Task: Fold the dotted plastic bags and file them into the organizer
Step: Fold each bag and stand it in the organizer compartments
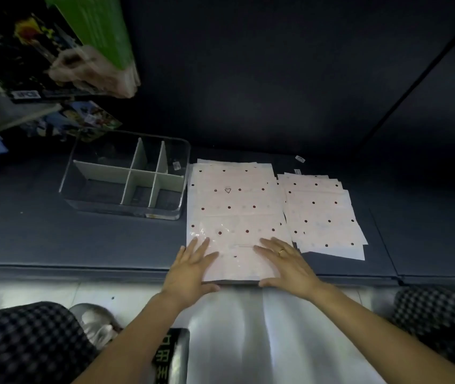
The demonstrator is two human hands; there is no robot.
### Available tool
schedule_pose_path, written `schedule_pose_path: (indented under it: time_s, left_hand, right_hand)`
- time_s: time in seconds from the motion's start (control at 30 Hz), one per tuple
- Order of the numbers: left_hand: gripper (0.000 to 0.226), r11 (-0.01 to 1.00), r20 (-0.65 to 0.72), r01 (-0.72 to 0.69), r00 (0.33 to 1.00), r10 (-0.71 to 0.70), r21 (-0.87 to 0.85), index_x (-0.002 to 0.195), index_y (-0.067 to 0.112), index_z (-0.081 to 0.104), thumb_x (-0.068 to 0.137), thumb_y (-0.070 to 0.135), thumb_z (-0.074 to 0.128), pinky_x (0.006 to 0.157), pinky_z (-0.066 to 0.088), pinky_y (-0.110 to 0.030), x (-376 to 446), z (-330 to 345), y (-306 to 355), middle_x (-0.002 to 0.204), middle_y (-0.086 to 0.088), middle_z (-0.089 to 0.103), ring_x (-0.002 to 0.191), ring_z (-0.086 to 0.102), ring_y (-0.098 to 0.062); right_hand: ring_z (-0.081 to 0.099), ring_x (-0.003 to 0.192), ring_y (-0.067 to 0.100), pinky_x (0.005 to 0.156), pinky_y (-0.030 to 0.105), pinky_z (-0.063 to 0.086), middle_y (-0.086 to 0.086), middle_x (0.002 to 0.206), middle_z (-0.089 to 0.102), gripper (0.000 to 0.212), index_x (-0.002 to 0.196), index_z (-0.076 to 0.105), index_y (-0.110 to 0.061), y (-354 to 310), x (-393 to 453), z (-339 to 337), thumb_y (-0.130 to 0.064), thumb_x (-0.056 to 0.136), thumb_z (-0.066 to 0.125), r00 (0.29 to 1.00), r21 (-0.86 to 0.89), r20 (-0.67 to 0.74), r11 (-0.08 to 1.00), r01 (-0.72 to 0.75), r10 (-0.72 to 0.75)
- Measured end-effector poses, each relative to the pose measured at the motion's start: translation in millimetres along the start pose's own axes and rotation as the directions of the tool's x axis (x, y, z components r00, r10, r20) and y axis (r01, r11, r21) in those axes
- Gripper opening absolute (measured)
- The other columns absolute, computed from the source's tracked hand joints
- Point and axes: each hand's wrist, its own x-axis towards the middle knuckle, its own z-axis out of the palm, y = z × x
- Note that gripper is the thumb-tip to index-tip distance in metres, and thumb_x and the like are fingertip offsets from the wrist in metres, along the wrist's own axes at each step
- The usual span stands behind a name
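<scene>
Both hands were flat on the near end of the big dotted bag stack (234,214). Left hand (191,268) had fingers straight and spread, palm down, pressing the bag's near-left corner; thumb sat just off the bag's near edge. Right hand (286,266) was the same: fingers straight, pressing the near-right part, thumb hooked at the near edge. A ring (281,252) showed on one right finger. Neither hand gripped anything.

The stack lay flat on the dark counter (82,239), unfolded, pale pink with dark red dots and a small triangle mark (228,190) toward its far half. Near edge of the stack reached the counter's front edge.

At 3 o'clock of that stack, just beside it and partly overlapped at the edge, was a second, smaller pile of dotted bags (323,217), fanned slightly.

At 9 to 10 o'clock of the big stack, just beside it, was the clear organizer (126,178) with white dividers (140,174) forming compartments. No bags were visible in it; dark patches at the bottom of two near compartments were too dim to identify.

At 10 o'clock, beyond the organizer, were blurred printed packs (26,51) and a green item (101,26).

Checked fabric (21,345) showed at 7 and 4 o'clock below the counter.
</scene>
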Motion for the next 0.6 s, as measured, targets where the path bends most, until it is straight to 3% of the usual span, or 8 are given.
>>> schedule_pose_path:
  time_s: [0.1, 0.2, 0.27, 0.37, 0.43, 0.5, 0.53, 0.6]
  left_hand:
    - [0.065, 0.999, 0.039, -0.042, 0.998, 0.041, 0.027, 0.148, 0.034, 0.024, 0.091, 0.038, 0.057, 0.118, -0.002, -0.029, -7.8, -1.0, -0.3, 0.159, 0.01, 0.005, 0.146, -0.002, -0.013]
    - [0.049, 0.999, 0.004, -0.005, 1.0, 0.005, -0.039, 0.138, 0.035, 0.043, 0.094, 0.018, 0.053, 0.114, 0.021, -0.026, -12.0, -9.7, 2.7, 0.155, 0.014, 0.023, 0.144, 0.017, -0.009]
    - [0.036, 0.99, 0.016, 0.057, 0.998, -0.056, -0.126, 0.126, 0.034, 0.057, 0.092, 0.023, 0.058, 0.106, 0.034, -0.027, -11.8, -18.3, 3.9, 0.148, 0.013, 0.038, 0.139, 0.03, -0.01]
    - [0.026, 0.973, 0.056, 0.107, 0.994, -0.098, -0.204, 0.111, 0.031, 0.067, 0.086, 0.037, 0.065, 0.102, 0.037, -0.03, -9.5, -27.1, 4.7, 0.138, 0.009, 0.052, 0.133, 0.039, -0.012]
    - [0.023, 0.945, 0.065, 0.145, 0.989, -0.131, -0.294, 0.108, 0.025, 0.07, 0.087, 0.031, 0.066, 0.099, 0.041, -0.031, -10.0, -30.0, 8.2, 0.13, 0.003, 0.059, 0.128, 0.046, -0.016]
    - [0.021, 0.912, 0.072, 0.156, 0.988, -0.139, -0.379, 0.107, 0.019, 0.072, 0.087, 0.019, 0.066, 0.094, 0.045, -0.034, -10.3, -33.8, 12.4, 0.117, -0.003, 0.067, 0.114, 0.057, -0.021]
    - [0.019, 0.894, 0.091, 0.149, 0.988, -0.121, -0.423, 0.104, 0.016, 0.073, 0.086, 0.016, 0.067, 0.091, 0.047, -0.036, -10.5, -39.0, 15.2, 0.108, -0.004, 0.07, 0.105, 0.062, -0.022]
    - [0.008, 0.833, 0.136, 0.137, 0.988, -0.075, -0.536, 0.09, 0.014, 0.074, 0.083, 0.017, 0.071, 0.081, 0.049, -0.032, -7.8, -50.5, 15.9, 0.088, 0.0, 0.071, 0.084, 0.063, -0.016]
  right_hand:
    - [0.013, 0.144, 0.01, 0.113, 0.018, 0.007, -0.01, 0.156, 0.019, 0.064, 0.143, 0.037, -0.029, -2.7, -11.8, 4.4, -0.04, 0.086, 0.064, 1.0, 0.044, -0.018, 0.999, -0.021, 0.022]
    - [0.029, 0.139, 0.01, 0.11, 0.016, 0.021, -0.009, 0.146, 0.04, 0.038, 0.126, 0.06, -0.027, -3.8, -15.8, 4.2, -0.03, 0.088, 0.064, 0.997, 0.105, -0.069, 0.994, -0.029, 0.036]
    - [0.037, 0.134, 0.01, 0.107, 0.019, 0.029, -0.009, 0.137, 0.052, 0.026, 0.115, 0.068, -0.025, -0.5, -12.8, -1.4, -0.028, 0.09, 0.062, 0.997, 0.166, -0.044, 0.985, -0.049, 0.057]
    - [0.048, 0.124, 0.011, 0.103, 0.02, 0.032, -0.001, 0.128, 0.061, 0.023, 0.112, 0.07, -0.019, 3.6, -8.5, -17.3, -0.025, 0.094, 0.056, 0.998, 0.307, 0.055, 0.95, -0.057, 0.043]
    - [0.06, 0.1, 0.015, 0.093, 0.028, 0.041, 0.003, 0.106, 0.07, 0.021, 0.101, 0.073, -0.013, 4.8, -8.5, -30.8, -0.019, 0.095, 0.053, 0.992, 0.365, 0.126, 0.928, -0.072, 0.028]
    - [0.048, 0.062, 0.012, 0.066, 0.026, 0.041, -0.007, 0.063, 0.059, 0.032, 0.064, 0.061, -0.016, 3.2, -8.4, -47.5, -0.015, 0.095, 0.053, 0.977, 0.404, 0.21, 0.912, -0.067, -0.021]
    - [0.038, 0.055, 0.007, 0.059, 0.021, 0.033, -0.011, 0.054, 0.045, 0.038, 0.057, 0.048, -0.017, 1.3, -6.8, -58.5, -0.015, 0.095, 0.053, 0.963, 0.426, 0.266, 0.902, -0.072, -0.049]
    - [0.029, 0.057, 0.008, 0.058, 0.021, 0.026, -0.01, 0.057, 0.031, 0.04, 0.06, 0.038, -0.013, -0.6, -0.6, -80.4, -0.019, 0.096, 0.053, 0.923, 0.445, 0.374, 0.891, -0.089, -0.095]
